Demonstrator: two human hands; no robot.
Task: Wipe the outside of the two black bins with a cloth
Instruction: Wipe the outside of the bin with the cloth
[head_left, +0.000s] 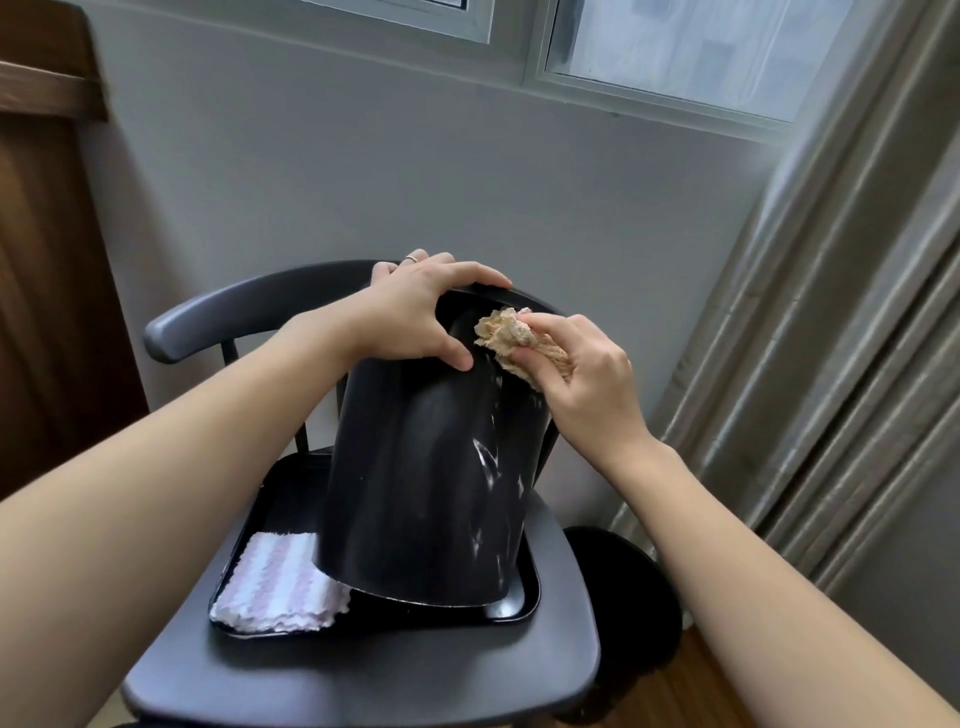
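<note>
1. Chair (363, 670) seat nearest, dark, bearing black tray (511, 605) toward its back edge; tray could have slid on that smooth seat under a hard sideways push.
2. Folded pink-and-white cloth (283, 584) lay in tray's near left corner, just under bin's lower rim; could have been pinched or dragged if bin dropped flat.
3. Black bin (421, 478) stood tilted on tray, mouth end down, near rim apparently lifted; pale streaks showed on right flank. Might have skidded off tray's right edge, pressed from that side.
4. Right hand (576, 379) clenched round bunched beige cloth (511, 340), pressed against bin's upper right wall; wad so small that fingers might have rubbed plastic instead.
5. Left hand (415, 312) grasped bin's top edge, thumb on near wall; loosened grip would likely have toppled it.
6. Second black bin (628, 597) sat on floor beyond seat's right edge, seemingly untouched.
</note>
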